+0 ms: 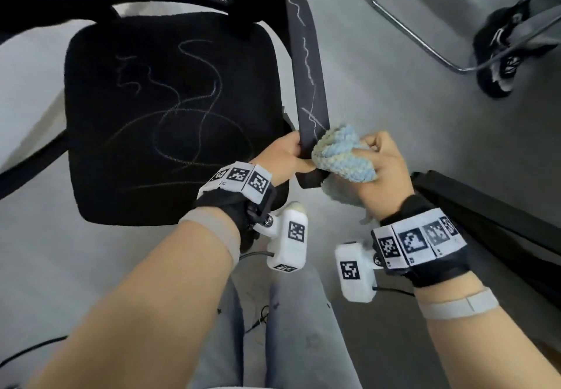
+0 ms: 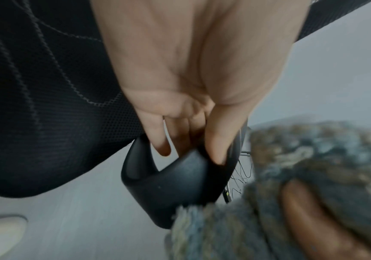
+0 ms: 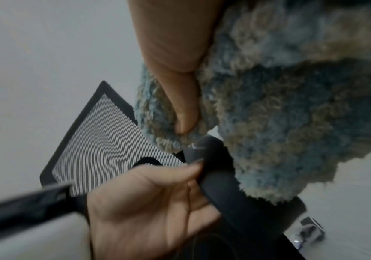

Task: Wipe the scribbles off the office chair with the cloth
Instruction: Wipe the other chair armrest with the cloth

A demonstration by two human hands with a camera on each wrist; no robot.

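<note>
Blue-and-cream cloth [image 1: 344, 158] is bunched in the right hand [image 1: 379, 173], whose fingers [image 3: 181, 98] curl round it and press it on the front end of the armrest [image 1: 306, 63]. The left hand [image 1: 282, 158] grips that end, fingers [image 2: 218, 140] wrapped round it. Pale scribbles [image 1: 307, 54] run along the armrest and across the black seat [image 1: 127, 151] of the chair [image 1: 91, 54].

Armrest [image 1: 306, 63] right of the seat [image 1: 170, 115]; left hand [image 1: 282, 158] at its near end, cloth [image 1: 343, 158] on it, right hand [image 1: 382, 170] behind the cloth
</note>
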